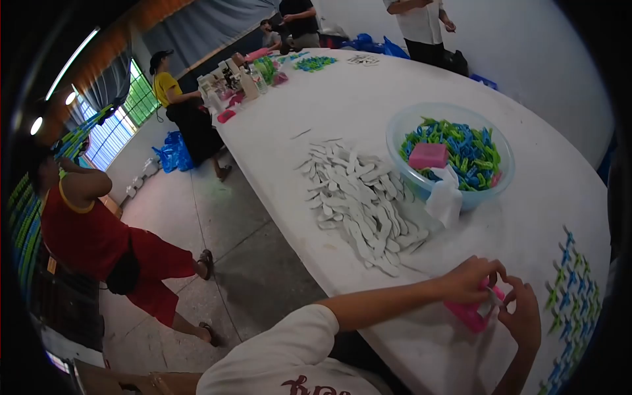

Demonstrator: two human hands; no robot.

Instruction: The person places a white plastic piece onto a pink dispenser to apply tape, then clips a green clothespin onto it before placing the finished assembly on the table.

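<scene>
My left hand (471,280) and my right hand (523,313) meet over the near part of the table, fingers bent and closed around a small white strip (495,298). Under them lies a pink block-like piece (469,317), partly covered by the fingers. Just beyond my left hand spreads a heap of flat whitish strips (365,204). A translucent light-blue basin (398,155) holds many green and blue clothespins (471,148), with a pink block (428,155) on top and a white cloth-like piece (446,197) over its rim.
Rows of blue and green clothespins (571,299) lie at the right. Bottles and packets (247,85) crowd the table's far left edge, near another clothespin pile (315,64). A person in red (85,224) and one in yellow (170,89) stand left; others are behind.
</scene>
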